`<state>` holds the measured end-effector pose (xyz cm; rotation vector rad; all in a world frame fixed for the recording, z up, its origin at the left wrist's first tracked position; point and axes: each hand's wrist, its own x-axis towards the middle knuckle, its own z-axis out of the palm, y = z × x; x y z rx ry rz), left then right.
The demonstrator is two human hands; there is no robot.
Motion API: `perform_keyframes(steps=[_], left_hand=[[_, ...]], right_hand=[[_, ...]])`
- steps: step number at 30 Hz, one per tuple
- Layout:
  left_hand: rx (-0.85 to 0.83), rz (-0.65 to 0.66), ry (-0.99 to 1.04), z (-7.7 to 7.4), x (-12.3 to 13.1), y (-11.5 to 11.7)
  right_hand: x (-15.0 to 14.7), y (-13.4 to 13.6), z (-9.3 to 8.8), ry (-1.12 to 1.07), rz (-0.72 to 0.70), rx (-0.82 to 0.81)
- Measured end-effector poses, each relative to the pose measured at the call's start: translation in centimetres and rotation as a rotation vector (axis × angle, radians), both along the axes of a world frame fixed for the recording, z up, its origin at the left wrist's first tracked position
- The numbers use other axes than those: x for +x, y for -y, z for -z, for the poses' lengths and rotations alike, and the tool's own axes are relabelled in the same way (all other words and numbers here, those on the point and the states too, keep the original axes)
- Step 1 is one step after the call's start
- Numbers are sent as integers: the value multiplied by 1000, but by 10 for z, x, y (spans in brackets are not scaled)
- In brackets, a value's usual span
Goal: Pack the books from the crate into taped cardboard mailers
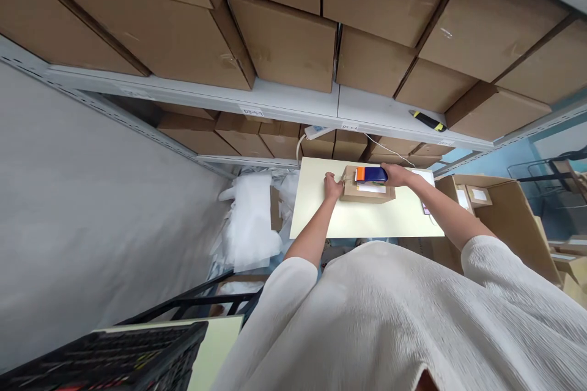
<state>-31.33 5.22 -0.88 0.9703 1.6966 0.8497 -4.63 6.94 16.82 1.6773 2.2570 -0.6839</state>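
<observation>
A small cardboard box with a white label on its top lies on the pale yellow board. My right hand is wrapped round the back end of a dark blue tape dispenser. The dispenser's orange front end rests over the top of the box, partly covering the label. At the box's left end, my left hand has its fingers closed against the edge, holding the box. Its fingertips are too small to see clearly.
A phone lies right of the box. An open carton with smaller boxes stands farther right. White packing foam is heaped at left. A utility knife lies on the shelf of cartons ahead. A black crate stands behind left.
</observation>
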Motion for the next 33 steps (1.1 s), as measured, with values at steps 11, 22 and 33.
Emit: perform_keyframes(steps=[11,22,33], left_hand=[[320,375,12,-39,-16,12],[368,910,-595,-77,-8,7],[237,989,-738,-81,-5,6]], right_hand=[[-2,7,1,-9,-38,42],[-6,8,-13,60,-62,-5],[114,31,-13,61,-76,33]])
